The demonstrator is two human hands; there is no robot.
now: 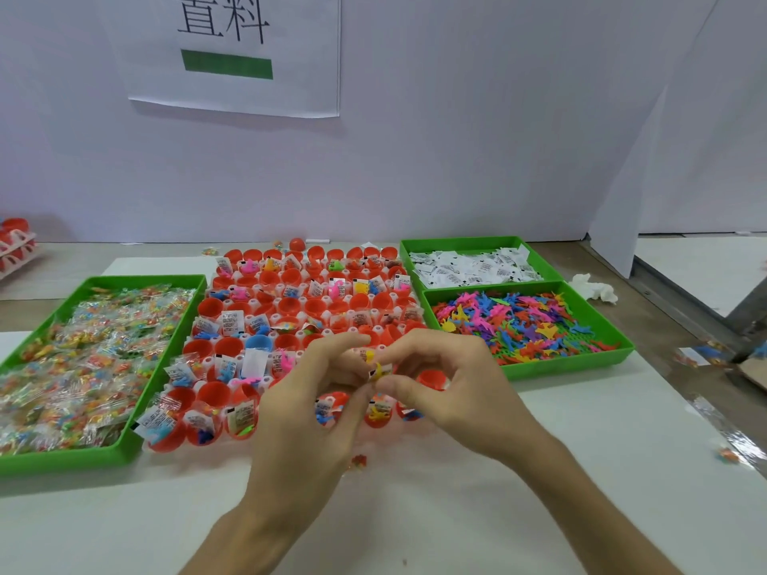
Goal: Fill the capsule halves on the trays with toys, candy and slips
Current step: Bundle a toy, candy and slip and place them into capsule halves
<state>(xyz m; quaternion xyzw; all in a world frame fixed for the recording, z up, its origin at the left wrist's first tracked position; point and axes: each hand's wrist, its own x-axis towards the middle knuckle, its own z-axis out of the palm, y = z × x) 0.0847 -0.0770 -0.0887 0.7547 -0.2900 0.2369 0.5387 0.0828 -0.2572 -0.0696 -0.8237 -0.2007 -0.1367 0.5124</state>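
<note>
The left hand (307, 412) and the right hand (452, 392) meet fingertip to fingertip above the near right part of the capsule tray (328, 315). Both pinch one small yellow toy (379, 371), with what appears to be the edge of a printed slip against it. The remaining fingers of both hands are curled. Directly beneath, the near-row capsule halves (290, 305) already hold a toy, a slip, or both. Further out, loaded halves are mixed with bare red ones in every row. The far rows and the middle row show the most empty halves, and one blue half (258, 342) is also empty. Candy is discernible in only a few halves. Judged from this, the task is roughly half complete, with candy the item most often missing. Supply remains ample: candy packets (83, 359) fill the green tray (62, 464) at left, slips (469, 265) fill the far right tray (465, 241), and toys (519, 321) fill the near right tray (568, 367). One loose candy (359, 460) lies on the bench (415, 512).
</note>
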